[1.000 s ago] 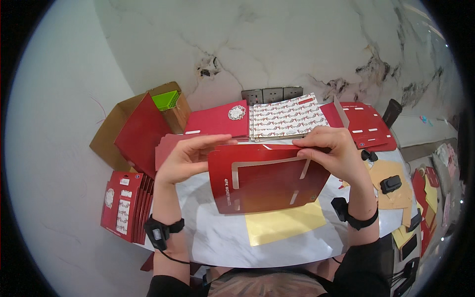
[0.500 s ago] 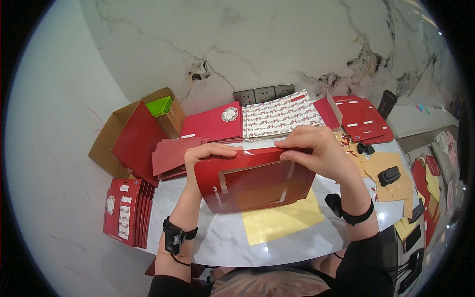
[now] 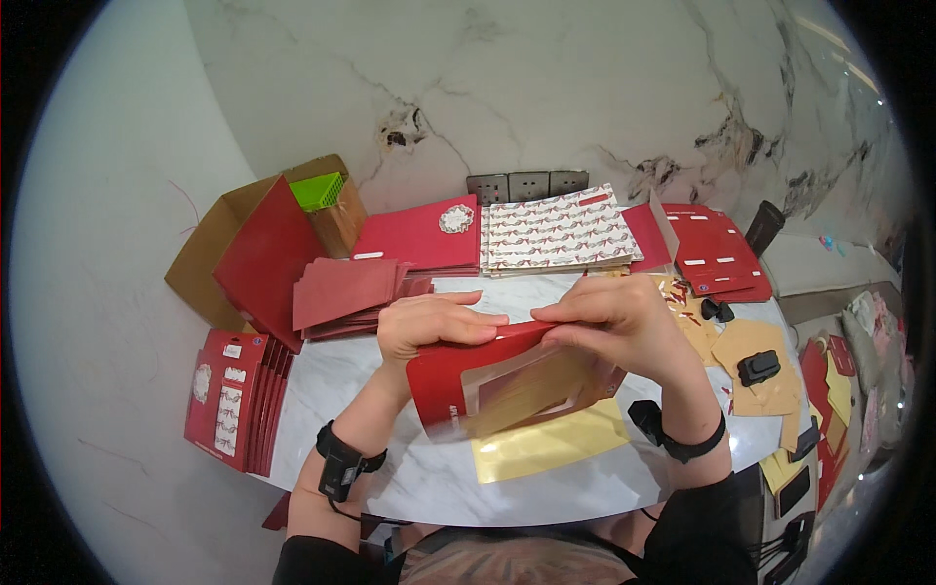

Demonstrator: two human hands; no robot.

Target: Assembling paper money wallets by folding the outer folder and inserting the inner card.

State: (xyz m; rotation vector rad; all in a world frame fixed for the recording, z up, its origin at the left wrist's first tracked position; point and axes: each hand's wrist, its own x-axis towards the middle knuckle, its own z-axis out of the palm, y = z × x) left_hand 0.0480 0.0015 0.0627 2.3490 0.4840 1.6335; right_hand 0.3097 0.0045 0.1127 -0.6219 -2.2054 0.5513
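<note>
Above the middle of the table I hold a red card packet (image 3: 434,390) with a clear window, its top edge turned toward me and tilted. My left hand (image 3: 439,327) grips the left part of that edge, fingers lying along the top. At the right part of the edge, my right hand (image 3: 614,322) pinches the card between thumb and fingers. Through the window a yellowish surface shows. Beneath the packet lies a yellow sheet (image 3: 546,453) on the white marbled table (image 3: 409,487).
To the left stand several red packets (image 3: 229,390) and an open cardboard box (image 3: 219,249). Dark red cards (image 3: 341,292), patterned sheets (image 3: 556,229) and red flat pieces (image 3: 717,249) line the back. Tan envelopes (image 3: 756,336) carry a black device (image 3: 759,368) at right.
The packet has tilted and bowed more, its right side swinging away, so its window now faces more to the right. My left hand has slid slightly right along the edge.
</note>
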